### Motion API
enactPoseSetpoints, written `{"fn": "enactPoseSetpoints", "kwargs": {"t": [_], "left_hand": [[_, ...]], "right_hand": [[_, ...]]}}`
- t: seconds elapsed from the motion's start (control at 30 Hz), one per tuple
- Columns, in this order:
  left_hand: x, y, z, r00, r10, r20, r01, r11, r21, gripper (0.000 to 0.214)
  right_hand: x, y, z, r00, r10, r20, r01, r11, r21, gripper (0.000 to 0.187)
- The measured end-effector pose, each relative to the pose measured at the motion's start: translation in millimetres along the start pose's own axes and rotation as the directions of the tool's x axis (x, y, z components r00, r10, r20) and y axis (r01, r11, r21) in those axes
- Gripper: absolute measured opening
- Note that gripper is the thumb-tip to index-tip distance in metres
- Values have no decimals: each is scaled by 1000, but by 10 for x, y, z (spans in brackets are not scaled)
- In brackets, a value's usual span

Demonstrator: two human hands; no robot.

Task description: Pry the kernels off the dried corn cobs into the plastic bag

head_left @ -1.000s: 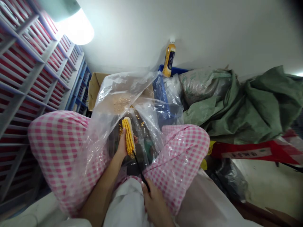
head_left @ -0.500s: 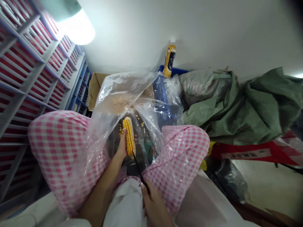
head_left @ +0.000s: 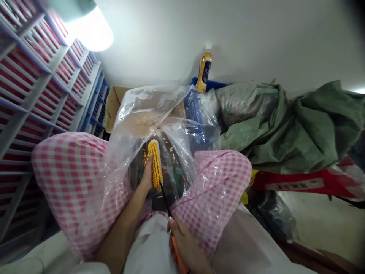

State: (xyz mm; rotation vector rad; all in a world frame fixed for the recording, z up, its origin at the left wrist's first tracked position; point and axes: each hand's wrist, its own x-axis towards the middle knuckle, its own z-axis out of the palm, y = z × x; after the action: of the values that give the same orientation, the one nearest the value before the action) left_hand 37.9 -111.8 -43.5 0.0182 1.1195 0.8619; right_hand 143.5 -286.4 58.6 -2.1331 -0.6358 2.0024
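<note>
An ear of corn (head_left: 155, 167) with yellow kernels is held over a clear plastic bag (head_left: 122, 152) between the knees. My left hand (head_left: 148, 173) is wrapped round its left side. A pale strip without kernels shows along the cob's upper right side. My right hand (head_left: 184, 238) grips a screwdriver (head_left: 164, 196) with a thin black shaft and an orange handle. Its tip touches the lower end of the ear, though the exact contact is too small to make out. Loose kernels (head_left: 145, 156) lie in the bag by the left fingers.
A cardboard box (head_left: 114, 108) stands behind the bag, beside a blue crate (head_left: 195, 114). A yellow bottle (head_left: 204, 70) rises at the crate's back, against the wall. Slatted plastic crates (head_left: 42, 76) line the left; a green sheet (head_left: 296, 129) covers the right. A lamp (head_left: 91, 30) glows above.
The ear has turned slightly in my left hand, so less of its bare strip shows. My right hand has shifted on the screwdriver, and its orange handle has come into sight.
</note>
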Motion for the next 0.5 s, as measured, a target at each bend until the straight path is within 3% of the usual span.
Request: {"fn": "enactPoseSetpoints", "kwargs": {"t": [0.2, 0.33, 0.5], "left_hand": [[27, -67, -21, 987, 158, -9, -155, 980, 123, 46], [29, -91, -12, 988, 150, -27, -144, 980, 139, 47], [33, -62, -23, 996, 82, -37, -77, 990, 120, 54]], "right_hand": [[103, 141, -69, 998, -20, 64, 16, 998, 66, 42], [122, 137, -86, 994, -71, 78, 72, 997, -13, 43], [116, 67, 10, 986, -163, -25, 158, 978, -139, 36]]}}
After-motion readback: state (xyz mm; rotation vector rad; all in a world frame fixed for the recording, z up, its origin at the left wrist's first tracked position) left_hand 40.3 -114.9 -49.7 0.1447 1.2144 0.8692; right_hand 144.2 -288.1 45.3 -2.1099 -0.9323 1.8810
